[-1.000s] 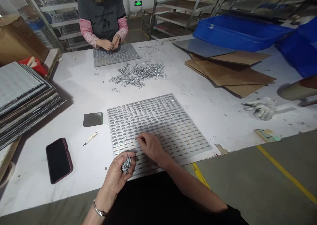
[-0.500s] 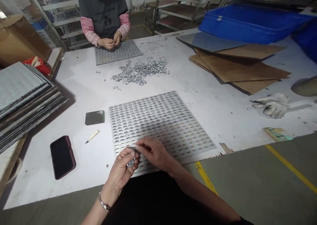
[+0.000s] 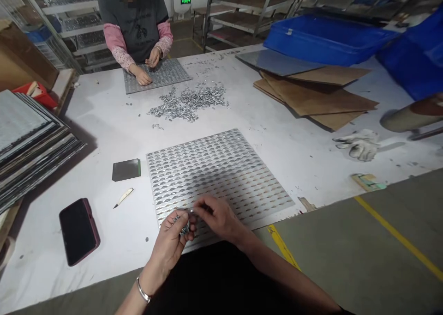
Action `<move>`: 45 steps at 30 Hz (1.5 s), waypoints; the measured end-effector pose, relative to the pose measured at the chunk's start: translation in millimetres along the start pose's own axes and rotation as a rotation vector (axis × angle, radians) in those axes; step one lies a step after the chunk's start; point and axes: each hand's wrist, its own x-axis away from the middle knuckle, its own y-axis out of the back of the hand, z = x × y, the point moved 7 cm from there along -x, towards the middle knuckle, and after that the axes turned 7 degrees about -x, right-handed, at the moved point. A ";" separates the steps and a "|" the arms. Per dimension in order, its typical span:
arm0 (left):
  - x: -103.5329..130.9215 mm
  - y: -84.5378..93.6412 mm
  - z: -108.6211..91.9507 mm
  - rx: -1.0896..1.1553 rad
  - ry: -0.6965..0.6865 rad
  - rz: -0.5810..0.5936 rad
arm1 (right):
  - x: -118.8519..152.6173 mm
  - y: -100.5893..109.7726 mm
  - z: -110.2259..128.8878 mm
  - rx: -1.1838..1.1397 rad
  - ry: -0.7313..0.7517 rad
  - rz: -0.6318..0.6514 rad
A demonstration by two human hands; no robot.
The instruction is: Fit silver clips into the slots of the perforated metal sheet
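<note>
My left hand (image 3: 175, 232) is curled around several small silvery, leaf-shaped metal pieces (image 3: 184, 227) above the near left corner of a panel. Close beside it, my right hand (image 3: 218, 215) pinches its thumb and fingers together by the left fingertips, on what seems a small shiny piece (image 3: 191, 210). Beneath both hands lies the flat panel (image 3: 221, 162), covered with rows of leaf-shaped slots. Its far rows look filled with grey pieces, while nearer rows show brownish spots. A loose pile of the same metal pieces (image 3: 192, 101) lies beyond the panel.
Left on the white table are a phone (image 3: 79, 232), a pointed white tool (image 3: 123, 198), a dark square plate (image 3: 126, 170) and stacked panels (image 3: 31, 139). Right are brown sheets (image 3: 318, 93), a blue bin (image 3: 321, 35) and gloves (image 3: 358, 145). Across, a co-worker (image 3: 134, 33) handles another panel (image 3: 169, 74).
My view has shifted slightly to the right. Both my hands stay together, with the left opened a little, showing more pieces. The co-worker's hands have moved apart, one down onto their panel.
</note>
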 end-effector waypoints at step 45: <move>-5.0 -12.9 4.6 -0.117 0.158 0.101 | -22.8 32.6 -38.2 0.454 0.027 -0.004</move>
